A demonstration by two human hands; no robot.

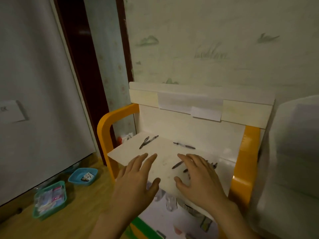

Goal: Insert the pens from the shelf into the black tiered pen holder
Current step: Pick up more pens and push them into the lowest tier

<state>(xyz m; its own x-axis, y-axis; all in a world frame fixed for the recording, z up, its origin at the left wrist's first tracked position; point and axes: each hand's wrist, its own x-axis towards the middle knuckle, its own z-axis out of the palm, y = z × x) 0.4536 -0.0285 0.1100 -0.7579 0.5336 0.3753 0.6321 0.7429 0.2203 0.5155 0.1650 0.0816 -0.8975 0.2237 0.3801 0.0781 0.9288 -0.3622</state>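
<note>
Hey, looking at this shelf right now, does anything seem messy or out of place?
Yes. The pens lie loose at odd angles on the white shelf: a crossed pair at the back left, one at the back, more under the right hand. No black pen holder is in view.

No text can be read: the white paper sign (pixel 12 111) at the left edge of the frame carries a dark mark too blurred to make out, and the wallpaper script (pixel 211 54) at upper right is illegible.
</note>
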